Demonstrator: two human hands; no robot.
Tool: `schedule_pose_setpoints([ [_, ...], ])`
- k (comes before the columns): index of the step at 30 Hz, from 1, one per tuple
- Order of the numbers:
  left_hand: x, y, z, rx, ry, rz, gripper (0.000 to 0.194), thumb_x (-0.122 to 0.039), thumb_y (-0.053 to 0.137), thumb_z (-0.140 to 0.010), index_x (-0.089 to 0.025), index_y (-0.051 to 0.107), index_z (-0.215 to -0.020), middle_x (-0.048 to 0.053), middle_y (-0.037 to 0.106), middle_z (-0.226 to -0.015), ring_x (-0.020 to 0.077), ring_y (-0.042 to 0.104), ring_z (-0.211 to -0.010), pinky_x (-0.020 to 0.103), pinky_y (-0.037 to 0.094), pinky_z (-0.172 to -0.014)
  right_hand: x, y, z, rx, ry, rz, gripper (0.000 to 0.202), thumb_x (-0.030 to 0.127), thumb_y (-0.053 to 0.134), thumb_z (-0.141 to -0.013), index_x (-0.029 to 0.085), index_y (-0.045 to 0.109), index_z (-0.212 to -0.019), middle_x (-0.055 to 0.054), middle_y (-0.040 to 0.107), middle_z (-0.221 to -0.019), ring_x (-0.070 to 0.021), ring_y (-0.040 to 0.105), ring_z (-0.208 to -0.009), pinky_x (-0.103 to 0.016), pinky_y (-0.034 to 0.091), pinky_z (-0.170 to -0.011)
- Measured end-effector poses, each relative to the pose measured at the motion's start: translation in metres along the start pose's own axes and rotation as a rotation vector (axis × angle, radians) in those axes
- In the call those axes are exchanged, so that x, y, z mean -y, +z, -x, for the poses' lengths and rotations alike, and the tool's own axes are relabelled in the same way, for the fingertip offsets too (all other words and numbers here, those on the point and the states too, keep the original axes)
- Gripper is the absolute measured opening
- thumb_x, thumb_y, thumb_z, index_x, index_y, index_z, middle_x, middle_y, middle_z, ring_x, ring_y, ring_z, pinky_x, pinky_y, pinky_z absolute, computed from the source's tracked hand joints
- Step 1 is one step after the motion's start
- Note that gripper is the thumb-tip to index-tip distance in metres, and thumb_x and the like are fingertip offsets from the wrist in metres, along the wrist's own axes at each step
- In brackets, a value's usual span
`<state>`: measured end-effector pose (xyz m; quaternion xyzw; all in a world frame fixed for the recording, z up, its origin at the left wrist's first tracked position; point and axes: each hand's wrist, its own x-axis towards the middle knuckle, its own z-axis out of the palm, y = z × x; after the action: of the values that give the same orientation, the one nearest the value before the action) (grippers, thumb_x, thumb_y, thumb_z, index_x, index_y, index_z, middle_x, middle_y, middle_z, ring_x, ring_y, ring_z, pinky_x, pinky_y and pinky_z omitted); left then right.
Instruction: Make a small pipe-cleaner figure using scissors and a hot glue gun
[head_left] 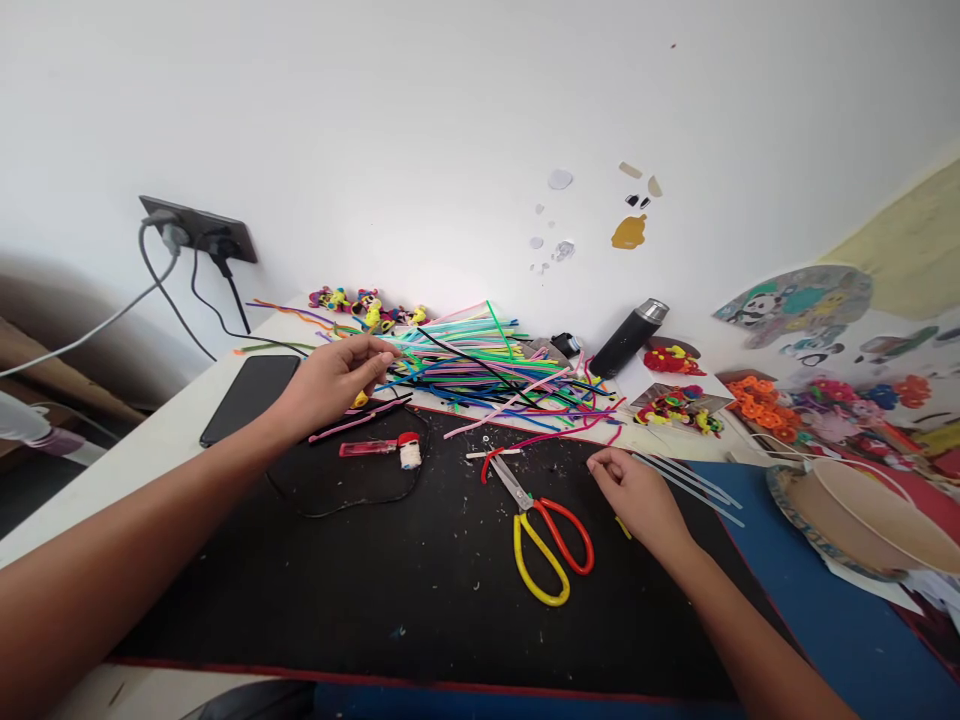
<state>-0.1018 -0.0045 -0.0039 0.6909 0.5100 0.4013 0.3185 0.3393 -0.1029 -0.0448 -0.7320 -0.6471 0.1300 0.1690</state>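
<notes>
My left hand [337, 375] is over the left end of a pile of coloured pipe cleaners [465, 365], thumb and fingertips pressed together; whatever they pinch is too small to make out. On the right, my right hand [634, 495] is low over the black mat [337, 590], its fingers closed, their contents unclear. Between the hands lie scissors [541, 540] with one yellow and one red handle. A short red piece [486, 466] and a white strip [480, 455] are at the blade tips. Left of them sits a small red-and-white figure [409, 451] beside a pink-red tool [367, 448].
A black phone [251, 400] lies on the left. Behind the mat stand small colourful figures [367, 308] and a tilted black flask [630, 338]. Clear strips [694, 485], orange fuzzy pieces [761, 405] and a round basket [832, 520] are at right. Cables hang from a wall socket [199, 230].
</notes>
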Motion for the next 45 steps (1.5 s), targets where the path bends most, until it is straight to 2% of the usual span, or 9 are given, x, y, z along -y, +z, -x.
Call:
schedule_pose_setpoints([
  [8,0.002,0.002,-0.002,0.021,-0.033,-0.030,0.049,-0.064,0.061,-0.089,-0.020,0.070,-0.109,-0.002,0.062,-0.070,0.0170,0.059,-0.062,0.026,0.043,-0.059,0.029,0.002,0.011,0.183,0.018,-0.339,0.042,0.057,0.058,-0.095,0.020,0.076,-0.103,0.001,0.059,-0.064,-0.0177,0.052,-0.053,-0.030,0.036,-0.053],
  [12,0.002,0.003,-0.002,0.040,-0.044,-0.076,0.054,-0.068,0.059,-0.088,-0.020,0.071,-0.108,-0.003,0.060,-0.067,0.0174,0.056,-0.060,0.028,0.041,-0.059,0.039,0.005,0.009,0.311,0.047,-0.375,0.044,0.056,0.062,-0.092,0.017,0.078,-0.108,0.004,0.054,-0.055,-0.0153,0.049,-0.048,-0.027,0.034,-0.049],
  [20,0.007,0.007,-0.004,0.084,-0.051,-0.087,0.058,-0.070,0.055,-0.086,-0.020,0.069,-0.111,-0.001,0.064,-0.072,0.0186,0.055,-0.064,0.028,0.041,-0.062,0.016,0.003,-0.003,0.119,0.189,-0.563,0.057,0.061,0.060,-0.088,0.013,0.073,-0.116,0.009,0.044,-0.052,-0.0120,0.038,-0.043,-0.024,0.028,-0.045],
  [27,0.018,0.012,-0.004,0.145,-0.075,-0.109,0.061,-0.072,0.055,-0.088,-0.020,0.069,-0.117,-0.003,0.060,-0.069,0.0199,0.055,-0.064,0.029,0.040,-0.062,0.041,0.014,0.009,0.430,0.130,-0.557,0.043,0.048,0.071,-0.091,0.017,0.078,-0.120,0.005,0.060,-0.053,-0.0112,0.048,-0.042,-0.023,0.035,-0.046],
  [31,0.012,0.012,-0.002,0.121,-0.074,-0.140,0.065,-0.075,0.053,-0.084,-0.020,0.072,-0.114,-0.003,0.062,-0.070,0.0193,0.054,-0.064,0.028,0.039,-0.062,0.025,0.019,-0.006,0.262,0.215,-0.570,0.036,0.046,0.068,-0.091,0.014,0.076,-0.106,0.006,0.056,-0.051,-0.0105,0.042,-0.040,-0.023,0.030,-0.043],
  [35,0.007,0.011,-0.001,0.115,-0.099,-0.161,0.068,-0.077,0.052,-0.080,-0.020,0.073,-0.111,-0.004,0.061,-0.066,0.0191,0.053,-0.061,0.027,0.038,-0.060,0.007,0.008,-0.010,0.072,0.244,-0.598,0.043,0.053,0.057,-0.095,0.016,0.069,-0.114,0.009,0.046,-0.053,-0.0109,0.038,-0.042,-0.022,0.029,-0.044],
  [38,0.008,0.012,-0.002,0.122,-0.102,-0.186,0.068,-0.078,0.050,-0.080,-0.022,0.072,-0.112,-0.005,0.061,-0.063,0.0199,0.054,-0.061,0.027,0.038,-0.060,0.010,0.004,0.001,0.111,0.214,-0.612,0.043,0.055,0.058,-0.095,0.017,0.071,-0.111,0.009,0.046,-0.052,-0.0107,0.039,-0.042,-0.022,0.030,-0.043],
  [43,0.012,0.016,-0.004,0.134,-0.082,-0.240,0.067,-0.078,0.049,-0.081,-0.024,0.073,-0.109,-0.001,0.070,-0.075,0.0232,0.063,-0.070,0.028,0.045,-0.066,0.023,0.017,0.014,0.331,0.151,-0.590,0.029,0.046,0.075,-0.087,0.018,0.079,-0.093,0.004,0.061,-0.050,-0.0107,0.047,-0.038,-0.022,0.035,-0.042],
  [45,0.014,0.016,-0.004,0.139,-0.078,-0.247,0.066,-0.078,0.048,-0.081,-0.024,0.073,-0.111,0.000,0.073,-0.082,0.0234,0.064,-0.072,0.028,0.046,-0.067,0.020,0.021,0.010,0.305,0.151,-0.587,0.027,0.044,0.076,-0.087,0.018,0.079,-0.094,0.003,0.063,-0.052,-0.0104,0.047,-0.038,-0.022,0.035,-0.042],
])
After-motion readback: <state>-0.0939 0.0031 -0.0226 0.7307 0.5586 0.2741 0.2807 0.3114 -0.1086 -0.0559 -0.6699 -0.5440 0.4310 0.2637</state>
